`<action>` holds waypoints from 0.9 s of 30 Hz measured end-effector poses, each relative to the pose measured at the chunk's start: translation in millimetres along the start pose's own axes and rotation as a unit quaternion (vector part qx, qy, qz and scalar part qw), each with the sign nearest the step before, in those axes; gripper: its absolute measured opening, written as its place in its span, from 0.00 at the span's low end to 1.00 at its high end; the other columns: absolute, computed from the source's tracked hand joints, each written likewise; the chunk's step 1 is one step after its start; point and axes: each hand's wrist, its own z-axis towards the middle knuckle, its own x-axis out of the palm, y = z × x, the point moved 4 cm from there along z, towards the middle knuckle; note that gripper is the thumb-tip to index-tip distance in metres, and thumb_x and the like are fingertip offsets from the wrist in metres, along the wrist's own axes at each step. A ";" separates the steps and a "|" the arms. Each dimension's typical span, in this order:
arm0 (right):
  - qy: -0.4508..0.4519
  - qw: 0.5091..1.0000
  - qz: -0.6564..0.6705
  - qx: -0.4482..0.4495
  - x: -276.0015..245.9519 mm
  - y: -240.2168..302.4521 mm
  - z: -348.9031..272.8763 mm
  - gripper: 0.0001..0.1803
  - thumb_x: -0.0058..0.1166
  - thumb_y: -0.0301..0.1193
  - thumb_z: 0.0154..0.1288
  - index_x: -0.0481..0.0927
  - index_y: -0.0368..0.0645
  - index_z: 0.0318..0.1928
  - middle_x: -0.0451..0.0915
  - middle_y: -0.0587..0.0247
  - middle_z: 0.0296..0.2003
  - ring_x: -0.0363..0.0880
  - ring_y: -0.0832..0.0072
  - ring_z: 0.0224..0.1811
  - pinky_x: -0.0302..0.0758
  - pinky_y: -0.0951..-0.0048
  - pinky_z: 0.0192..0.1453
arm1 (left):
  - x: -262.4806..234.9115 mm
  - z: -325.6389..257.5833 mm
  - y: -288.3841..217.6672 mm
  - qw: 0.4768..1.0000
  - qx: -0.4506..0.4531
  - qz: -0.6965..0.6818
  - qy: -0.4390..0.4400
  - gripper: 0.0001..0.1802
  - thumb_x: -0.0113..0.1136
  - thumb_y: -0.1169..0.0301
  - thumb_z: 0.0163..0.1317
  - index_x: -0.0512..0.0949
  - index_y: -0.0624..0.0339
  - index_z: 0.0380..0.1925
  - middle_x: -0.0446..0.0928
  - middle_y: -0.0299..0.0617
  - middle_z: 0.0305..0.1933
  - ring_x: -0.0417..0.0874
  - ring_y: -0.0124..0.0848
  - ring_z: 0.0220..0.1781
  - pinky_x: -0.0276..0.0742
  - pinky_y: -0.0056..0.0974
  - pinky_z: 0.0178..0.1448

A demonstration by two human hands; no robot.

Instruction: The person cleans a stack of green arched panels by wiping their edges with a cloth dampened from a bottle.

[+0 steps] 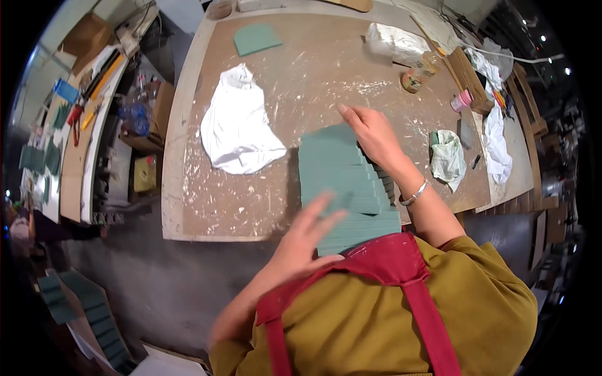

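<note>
A stack of flat green sheets (332,178) lies at the table's near edge, right up against my apron, its layers fanned out in steps. Over the near left side of the stack is my left hand (306,233), blurred by motion, with fingers spread apart and nothing seen in them. At the far right corner of the stack, my right hand (375,139) is closed. Its fingers curl underneath, so whatever they hold is hidden. One separate green sheet (257,39) with a rounded edge lies at the far left of the table.
A white cloth (238,125) lies left of the stack. To the right are a crumpled pale cloth (448,160), a glass jar (419,74), a pink-and-white container (461,100) and a plastic-wrapped bundle (396,44). More green pieces (94,310) sit at lower left, beside the floor.
</note>
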 end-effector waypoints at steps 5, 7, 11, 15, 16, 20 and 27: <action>0.047 0.995 -0.087 -0.020 28.6 28.8 10.8 0.29 0.41 0.50 0.72 0.77 0.33 0.31 0.79 0.43 0.27 0.76 0.45 0.34 0.71 0.53 0.41 | -4.7 -6.2 8.5 0.991 0.052 0.086 0.087 0.31 0.59 0.58 0.60 0.71 0.50 0.65 0.55 0.48 0.76 0.56 0.54 0.74 0.58 0.51 0.75; 0.042 0.984 -0.161 -0.068 39.3 38.5 15.4 0.28 0.41 0.50 0.72 0.79 0.35 0.31 0.80 0.42 0.28 0.79 0.44 0.37 0.73 0.51 0.43 | -15.1 -10.6 12.7 0.995 0.020 0.057 0.084 0.30 0.56 0.56 0.63 0.70 0.52 0.65 0.54 0.49 0.76 0.55 0.54 0.75 0.55 0.51 0.76; 0.065 0.965 -0.224 -0.117 72.0 51.1 25.8 0.28 0.41 0.50 0.72 0.81 0.37 0.33 0.82 0.42 0.30 0.81 0.45 0.39 0.75 0.49 0.45 | -34.9 -32.4 38.4 0.997 -0.052 -0.045 0.042 0.30 0.45 0.52 0.72 0.66 0.58 0.68 0.53 0.50 0.77 0.52 0.50 0.78 0.47 0.48 0.78; 0.103 0.953 -0.245 -0.143 87.3 60.0 28.2 0.30 0.42 0.53 0.71 0.81 0.37 0.34 0.83 0.42 0.32 0.82 0.46 0.39 0.75 0.48 0.47 | -38.6 -59.2 77.8 0.995 -0.072 -0.068 0.000 0.29 0.45 0.59 0.72 0.63 0.59 0.69 0.57 0.50 0.75 0.52 0.49 0.78 0.46 0.47 0.79; 0.112 0.954 -0.240 -0.141 85.8 60.5 28.0 0.30 0.42 0.53 0.71 0.81 0.36 0.34 0.83 0.42 0.32 0.82 0.45 0.39 0.75 0.48 0.47 | -38.6 -65.7 88.1 0.995 -0.079 -0.053 -0.015 0.29 0.45 0.61 0.72 0.62 0.60 0.70 0.59 0.51 0.74 0.54 0.48 0.78 0.48 0.45 0.78; 0.169 0.949 -0.211 -0.162 80.7 58.6 21.8 0.31 0.43 0.54 0.71 0.77 0.32 0.38 0.81 0.39 0.36 0.79 0.45 0.43 0.73 0.51 0.50 | -21.7 -84.2 119.4 0.977 -0.177 -0.075 -0.088 0.29 0.45 0.66 0.69 0.62 0.63 0.69 0.60 0.52 0.74 0.57 0.46 0.77 0.51 0.41 0.77; 0.305 0.942 -0.097 -0.101 22.6 14.8 29.4 0.25 0.46 0.49 0.73 0.80 0.39 0.50 0.82 0.47 0.43 0.79 0.54 0.45 0.74 0.62 0.54 | -18.1 -53.1 97.3 0.918 -0.184 -0.264 -0.231 0.34 0.33 0.54 0.75 0.53 0.63 0.74 0.52 0.49 0.78 0.51 0.42 0.79 0.47 0.44 0.79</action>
